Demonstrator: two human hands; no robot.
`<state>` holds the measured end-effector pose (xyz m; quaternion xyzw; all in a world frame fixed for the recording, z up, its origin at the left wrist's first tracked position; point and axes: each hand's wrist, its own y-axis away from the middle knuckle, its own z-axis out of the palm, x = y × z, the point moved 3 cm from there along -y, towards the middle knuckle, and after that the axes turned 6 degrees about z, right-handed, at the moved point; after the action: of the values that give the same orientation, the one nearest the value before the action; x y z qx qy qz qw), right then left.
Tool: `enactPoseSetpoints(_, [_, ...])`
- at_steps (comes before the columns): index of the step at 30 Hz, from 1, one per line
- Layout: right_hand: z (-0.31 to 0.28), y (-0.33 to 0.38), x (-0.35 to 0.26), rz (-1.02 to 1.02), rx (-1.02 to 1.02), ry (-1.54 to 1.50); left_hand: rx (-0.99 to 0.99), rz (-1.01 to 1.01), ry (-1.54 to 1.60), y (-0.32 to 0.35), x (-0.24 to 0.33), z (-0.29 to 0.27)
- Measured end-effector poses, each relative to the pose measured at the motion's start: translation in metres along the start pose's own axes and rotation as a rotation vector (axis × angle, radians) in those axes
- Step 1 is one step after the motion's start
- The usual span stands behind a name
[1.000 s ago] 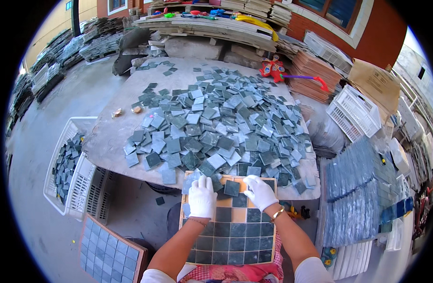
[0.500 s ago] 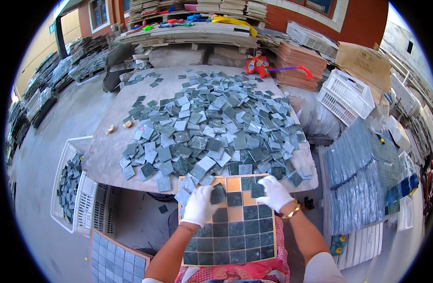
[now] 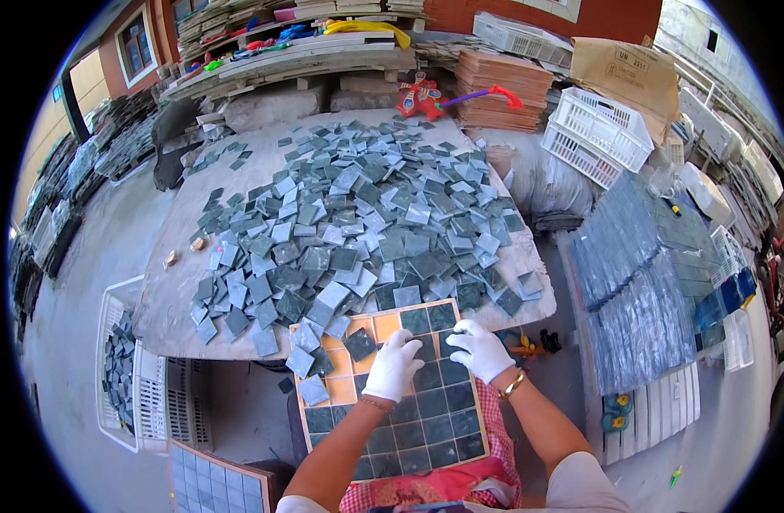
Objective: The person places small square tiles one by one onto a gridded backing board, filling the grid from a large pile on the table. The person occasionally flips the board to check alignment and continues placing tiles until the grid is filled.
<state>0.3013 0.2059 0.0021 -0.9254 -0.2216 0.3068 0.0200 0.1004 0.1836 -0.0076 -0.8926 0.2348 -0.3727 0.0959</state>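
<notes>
While the orange grid tray with square cells (image 3: pixel 383 385) leans from our lap up against the near edge of the grey stone worktop (image 3: pixel 165 299), we have both white-gloved hands on its upper part. Our left hand (image 3: pixel 394 366) lies palm-down approx. mid-tray, fingers (image 3: pixel 406 342) together and flat on the dark green square tiles already seated there; it presses rather than grips, nothing held. Our right hand (image 3: pixel 480 349) sits just beside it to the right, fingers (image 3: pixel 457 332) curled down onto the tiles near the tray's top right corner; we can't tell whether a tile is pinched under them. A gold bracelet (image 3: pixel 513 385) shows at the right wrist.

The tray's lower rows are filled w/ dark tiles, while several cells at top left show bare orange. A few loose tiles (image 3: pixel 311 363) lie crooked over that corner, incl. one dark tile (image 3: pixel 359 344) tilted just left of the left hand.

Beyond the tray, a big heap of loose grey-green square tiles (image 3: pixel 358 227) covers most of the worktop. Left of it, on the floor, a white plastic crate (image 3: pixel 123 368) holds more tiles. To the right, sheets of blue mosaic (image 3: pixel 636 291) lie stacked, w/ white baskets (image 3: pixel 597 128) behind them.
</notes>
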Motion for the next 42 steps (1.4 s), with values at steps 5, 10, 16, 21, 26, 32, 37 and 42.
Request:
enactPoseSetpoints(5, [-0.01,-0.016,0.001,-0.19,-0.238,0.126,-0.124,0.144,-0.195,-0.003,0.02,-0.001])
enactPoseSetpoints(10, [-0.009,-0.01,-0.037,-0.246,-0.31,0.442,-0.11,0.179,-0.478,0.035,0.062,0.019])
enactPoseSetpoints(16, [0.038,-0.046,-0.096,-0.327,-0.11,0.187,-0.06,0.181,-0.17,0.083,0.085,0.022])
enactPoseSetpoints(21, [0.083,-0.093,-0.107,-0.328,-0.32,0.208,0.071,-0.196,-0.311,0.091,0.034,-0.043])
enactPoseSetpoints(26, [0.069,-0.104,-0.104,-0.204,-0.234,0.104,0.106,-0.135,-0.334,0.096,-0.006,-0.067])
enactPoseSetpoints(32, [0.044,-0.097,-0.086,-0.003,-0.156,0.079,0.075,-0.054,-0.465,0.087,-0.003,-0.045])
enactPoseSetpoints(37, [0.057,-0.083,-0.112,-0.048,-0.241,0.084,0.077,-0.097,-0.515,0.104,0.011,-0.036])
enactPoseSetpoints(42, [0.078,-0.066,-0.111,-0.157,-0.287,0.132,-0.009,-0.116,-0.388,0.152,0.018,-0.045])
